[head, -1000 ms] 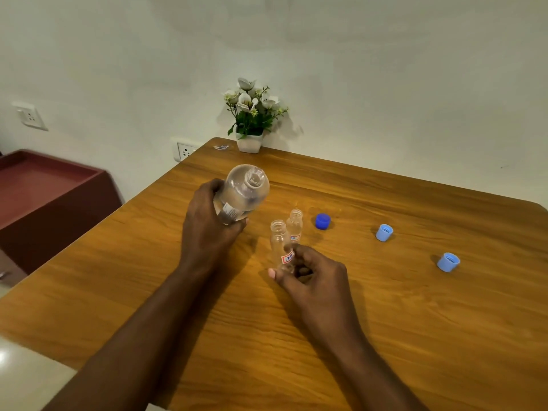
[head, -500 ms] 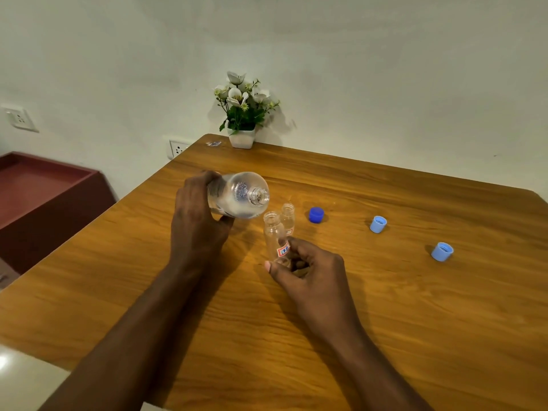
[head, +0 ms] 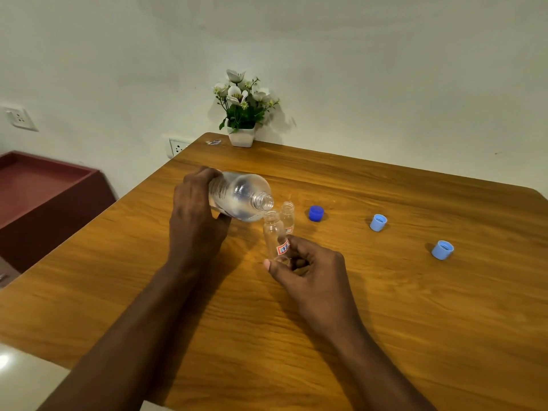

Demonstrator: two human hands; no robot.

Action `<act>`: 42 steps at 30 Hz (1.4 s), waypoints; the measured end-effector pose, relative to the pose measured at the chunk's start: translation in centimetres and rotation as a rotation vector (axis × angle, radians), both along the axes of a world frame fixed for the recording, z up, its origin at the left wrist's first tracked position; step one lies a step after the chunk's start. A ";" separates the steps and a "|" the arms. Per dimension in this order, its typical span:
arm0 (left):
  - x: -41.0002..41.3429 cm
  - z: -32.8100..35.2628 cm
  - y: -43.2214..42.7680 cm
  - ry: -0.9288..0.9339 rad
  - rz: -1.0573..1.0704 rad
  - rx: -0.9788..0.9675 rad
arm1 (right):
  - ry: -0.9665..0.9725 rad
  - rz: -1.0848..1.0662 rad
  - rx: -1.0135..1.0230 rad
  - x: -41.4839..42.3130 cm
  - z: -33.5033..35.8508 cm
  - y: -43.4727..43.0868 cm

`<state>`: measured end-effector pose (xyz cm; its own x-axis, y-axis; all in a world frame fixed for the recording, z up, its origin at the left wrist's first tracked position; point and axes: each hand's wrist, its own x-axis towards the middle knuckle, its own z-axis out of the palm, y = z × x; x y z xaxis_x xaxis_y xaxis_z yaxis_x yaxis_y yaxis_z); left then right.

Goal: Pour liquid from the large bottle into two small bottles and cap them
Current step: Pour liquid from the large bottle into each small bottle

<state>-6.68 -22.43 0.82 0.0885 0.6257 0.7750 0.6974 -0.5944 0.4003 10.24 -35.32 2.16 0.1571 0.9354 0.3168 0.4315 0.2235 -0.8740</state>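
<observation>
Wooden table (head: pixel 385 307) stands against a white wall (head: pixel 385 84); flower pot (head: pixel 241 137) at its far edge, red cabinet (head: pixel 44 191) to the left. Left hand (head: pixel 195 221) wraps its fingers round the large bottle (head: pixel 237 197), tilted, mouth just above the near small bottle (head: pixel 272 232). Right hand (head: pixel 308 274) pinches that bottle's base. Second small bottle (head: pixel 287 216) stands just behind. Dark blue cap (head: pixel 316 213) lies beside it.

The clear large bottle (head: pixel 237 197) is tilting nearly sideways, its open mouth hovering just over the nearer small bottle (head: pixel 273 232), which is standing upright, uncapped and red-labelled. The second small bottle (head: pixel 287 216) is standing just behind, uncapped. Rightward on the surface (head: pixel 385 321) are lying a dark blue cap (head: pixel 316 213), a light blue cap (head: pixel 378 222) and a second light blue cap (head: pixel 442 249).
</observation>
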 end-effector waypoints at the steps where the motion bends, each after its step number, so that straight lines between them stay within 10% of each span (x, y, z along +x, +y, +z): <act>1: 0.0 0.0 0.0 -0.001 0.003 0.005 | -0.001 0.002 0.001 0.0 0.0 0.0; 42: -0.3 1.2 -0.4 -0.019 0.012 0.147 | -0.006 0.044 0.030 0.1 -0.1 0.0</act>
